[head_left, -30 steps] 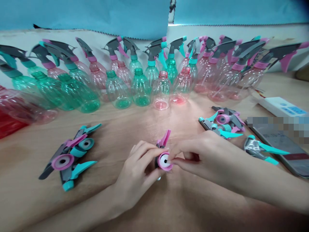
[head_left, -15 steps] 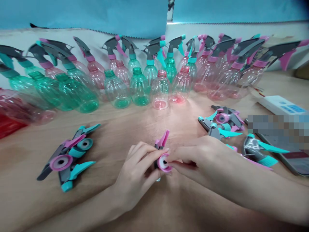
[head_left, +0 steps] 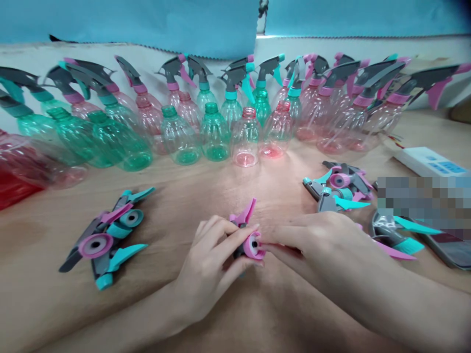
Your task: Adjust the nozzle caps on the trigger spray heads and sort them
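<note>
Before the bottles [head_left: 214, 130], my left fingers [head_left: 235, 240] pinch a pink-collared spray head [head_left: 248, 246]. I can't tell whether my half-hidden right fingers [head_left: 285, 236] grip it.

Illumination is moderate and diffuse. The counter [head_left: 283, 189] is brightest near the center of the frame and darker along the bottom edge. Soft shadows lie below the hands [head_left: 208, 262]. Small specular highlights mark the clear bottles [head_left: 246, 142]. Wide-angle distortion stretches objects at both sides. The upper-right corner darkens. Pixelation covers part of the phone [head_left: 451, 251], right.
</note>
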A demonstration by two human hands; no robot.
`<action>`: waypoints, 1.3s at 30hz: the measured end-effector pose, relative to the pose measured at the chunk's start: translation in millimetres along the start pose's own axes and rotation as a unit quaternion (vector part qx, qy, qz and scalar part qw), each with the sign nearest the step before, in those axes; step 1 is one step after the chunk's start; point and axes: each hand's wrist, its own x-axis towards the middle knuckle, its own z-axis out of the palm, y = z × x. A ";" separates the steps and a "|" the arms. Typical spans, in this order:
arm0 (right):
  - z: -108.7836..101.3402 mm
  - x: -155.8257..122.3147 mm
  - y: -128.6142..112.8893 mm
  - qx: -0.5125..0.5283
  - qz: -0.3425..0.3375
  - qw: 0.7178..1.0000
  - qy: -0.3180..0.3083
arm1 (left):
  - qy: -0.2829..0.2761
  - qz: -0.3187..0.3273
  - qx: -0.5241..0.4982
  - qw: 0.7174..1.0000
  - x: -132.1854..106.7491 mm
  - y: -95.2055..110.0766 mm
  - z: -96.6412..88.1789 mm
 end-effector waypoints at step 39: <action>-10.4 0.8 -2.4 -0.014 -0.043 0.998 -0.036 | -0.025 0.013 -0.072 0.997 1.7 4.8 -3.7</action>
